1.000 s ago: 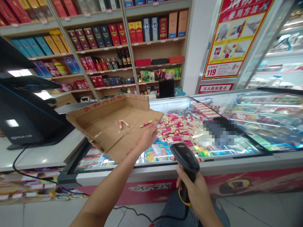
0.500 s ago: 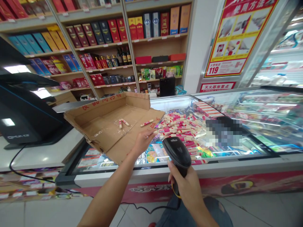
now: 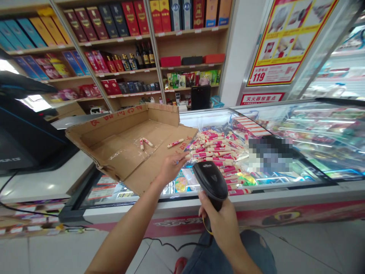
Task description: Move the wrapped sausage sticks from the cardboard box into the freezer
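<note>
My right hand (image 3: 221, 222) grips the handle of a black barcode scanner (image 3: 210, 179), its head tilted toward the freezer top. My left hand (image 3: 170, 167) is stretched forward at the right edge of a flattened cardboard tray (image 3: 119, 152). Its thumb and forefinger pinch the near end of a pink-and-white sausage stick (image 3: 190, 155) at the edge of a pile of sausage sticks (image 3: 219, 150). That pile lies on the glass lid of the chest freezer (image 3: 313, 152). Three loose sticks lie in the tray, two together (image 3: 145, 143) and one apart (image 3: 175, 143).
A black till screen (image 3: 25, 137) stands on the white counter (image 3: 42, 182) at left. The scanner's cable (image 3: 171, 246) trails over the floor. Shelves of boxed goods and bottles (image 3: 128, 61) fill the back wall. A red and yellow poster (image 3: 288, 38) hangs at right.
My right hand has raised the scanner and brought it left, closer to my left hand. My left hand has drawn back slightly from the pile. The view has tilted downward.
</note>
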{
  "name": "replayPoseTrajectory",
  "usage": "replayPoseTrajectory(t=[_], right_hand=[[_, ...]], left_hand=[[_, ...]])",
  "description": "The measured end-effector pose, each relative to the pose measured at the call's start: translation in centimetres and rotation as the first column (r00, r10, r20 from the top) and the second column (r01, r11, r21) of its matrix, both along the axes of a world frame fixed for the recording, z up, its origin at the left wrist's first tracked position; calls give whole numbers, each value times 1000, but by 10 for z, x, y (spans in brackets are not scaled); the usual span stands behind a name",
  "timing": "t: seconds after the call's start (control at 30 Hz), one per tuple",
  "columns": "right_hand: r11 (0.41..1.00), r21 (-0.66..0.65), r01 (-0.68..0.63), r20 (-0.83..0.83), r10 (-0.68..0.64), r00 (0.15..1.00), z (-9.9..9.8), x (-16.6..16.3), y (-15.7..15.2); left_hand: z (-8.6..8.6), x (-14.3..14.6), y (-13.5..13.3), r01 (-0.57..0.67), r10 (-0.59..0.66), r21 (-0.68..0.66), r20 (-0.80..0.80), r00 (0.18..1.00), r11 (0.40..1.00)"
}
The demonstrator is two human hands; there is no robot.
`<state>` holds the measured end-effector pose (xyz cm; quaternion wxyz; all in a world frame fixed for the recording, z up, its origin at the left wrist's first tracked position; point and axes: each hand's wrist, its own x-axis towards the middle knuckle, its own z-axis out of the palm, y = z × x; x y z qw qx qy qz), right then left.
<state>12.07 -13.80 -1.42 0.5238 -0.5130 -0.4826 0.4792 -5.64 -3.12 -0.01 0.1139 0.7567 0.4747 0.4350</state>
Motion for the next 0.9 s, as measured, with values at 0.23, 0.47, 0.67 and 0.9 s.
replayPoseTrajectory(t=[0.23,0.47,0.67,0.9], right_hand=[[1000,-1,2,-2,-2,1000,-1,0,0],[1000,-3,13,-11,-13,1000,-1,-2,-1],[1000,-16,-3,-37,3,999,4,-1,-2],[998,-30,-61,28,62,998,5,5,-4]], left_hand=[[0,1,0,1,-1,11,-9,1000,1000],[0,1,1,1,-1,-13,-15,1000,1000],[-4,0,3,-22,23,-24,23,999,999],[2,-16,17,-281,291,-80,157,944,956]])
